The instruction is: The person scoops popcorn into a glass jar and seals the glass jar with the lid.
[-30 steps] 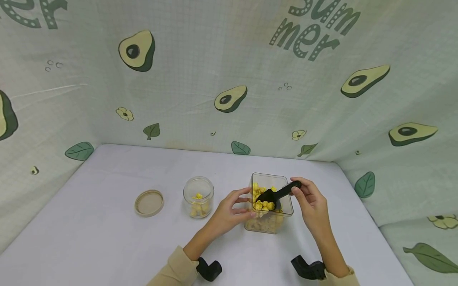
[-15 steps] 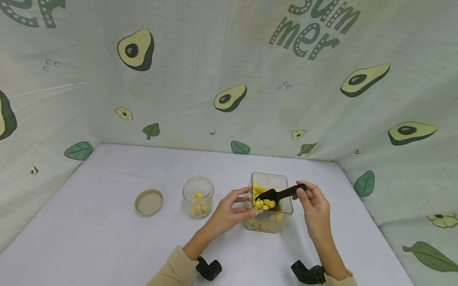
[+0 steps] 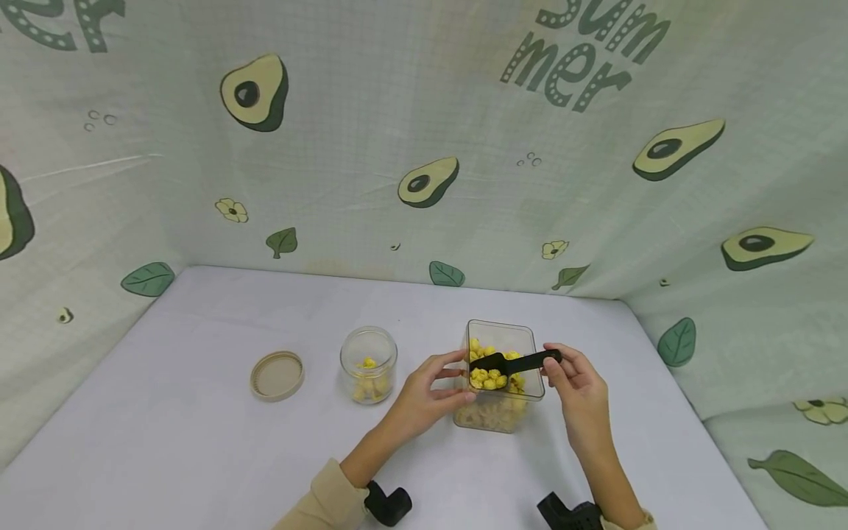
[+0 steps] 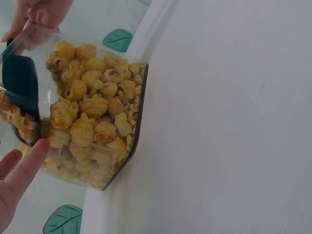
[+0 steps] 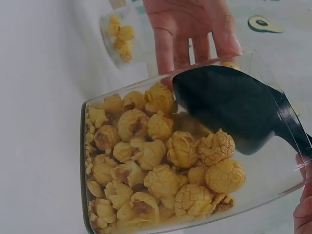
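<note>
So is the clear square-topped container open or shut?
Open: nothing covers the container, and the black, handled scoop held in the right hand dips into its mouth.

Your left hand touches a clear container of popcorn, a black scoop tilted inside; your right hand shows at the edge, a jar beyond.

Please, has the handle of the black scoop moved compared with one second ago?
Yes: in the head view, the black scoop's handle now lies lower, nearer the person, against the rim of the clear container.
</note>
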Tool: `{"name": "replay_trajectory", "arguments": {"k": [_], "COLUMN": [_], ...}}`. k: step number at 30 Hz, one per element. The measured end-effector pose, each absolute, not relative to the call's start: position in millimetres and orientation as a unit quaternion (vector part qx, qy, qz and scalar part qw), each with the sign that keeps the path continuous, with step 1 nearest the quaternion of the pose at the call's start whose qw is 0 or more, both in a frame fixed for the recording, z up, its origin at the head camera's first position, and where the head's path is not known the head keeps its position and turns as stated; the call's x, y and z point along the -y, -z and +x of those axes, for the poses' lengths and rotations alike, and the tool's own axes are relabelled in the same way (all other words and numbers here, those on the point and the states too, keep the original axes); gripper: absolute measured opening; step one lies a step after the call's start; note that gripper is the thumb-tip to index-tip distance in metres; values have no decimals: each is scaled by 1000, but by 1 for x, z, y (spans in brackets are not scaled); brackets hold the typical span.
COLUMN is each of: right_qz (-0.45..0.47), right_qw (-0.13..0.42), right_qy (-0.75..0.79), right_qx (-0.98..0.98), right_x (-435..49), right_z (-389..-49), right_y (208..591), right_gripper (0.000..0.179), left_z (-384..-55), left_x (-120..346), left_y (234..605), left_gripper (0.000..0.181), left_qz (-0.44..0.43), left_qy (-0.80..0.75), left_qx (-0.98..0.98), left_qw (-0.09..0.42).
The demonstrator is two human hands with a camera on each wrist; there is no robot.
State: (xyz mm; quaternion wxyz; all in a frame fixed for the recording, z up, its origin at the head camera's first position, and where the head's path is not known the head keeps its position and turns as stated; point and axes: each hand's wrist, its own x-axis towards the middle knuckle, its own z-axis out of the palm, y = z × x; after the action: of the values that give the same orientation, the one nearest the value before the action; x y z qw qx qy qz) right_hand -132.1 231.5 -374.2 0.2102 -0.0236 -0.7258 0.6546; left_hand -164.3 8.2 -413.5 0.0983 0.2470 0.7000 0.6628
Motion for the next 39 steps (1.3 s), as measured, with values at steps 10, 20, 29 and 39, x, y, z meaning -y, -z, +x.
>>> {"name": "replay_trajectory", "arguments": {"k": [10,20,29,39], "right_qz": [-53,-49,-51,-54], "right_qw": [195,176,169,166], "right_qy": [-774,-813,-833,-839], "right_qx": [600,552,524,516], "right_x": [-237,-240,-243,-243], "right_z": [-129,-127,-127,-127], "right_y": [381,386,391,392], "right_gripper": [14,17,17,17], "left_z": [-160,-156,-154,-153], "left_x": [-11,-13,-15,-15], "left_y": [414,414,413,413], "left_gripper": [58,55,55,55], "left_qz": [236,220,221,221], "left_qy": [-664,-658,-670,-666], "left_qx": [-704,-717,-706,-710], "left_qw": [82,67,62,60]}}
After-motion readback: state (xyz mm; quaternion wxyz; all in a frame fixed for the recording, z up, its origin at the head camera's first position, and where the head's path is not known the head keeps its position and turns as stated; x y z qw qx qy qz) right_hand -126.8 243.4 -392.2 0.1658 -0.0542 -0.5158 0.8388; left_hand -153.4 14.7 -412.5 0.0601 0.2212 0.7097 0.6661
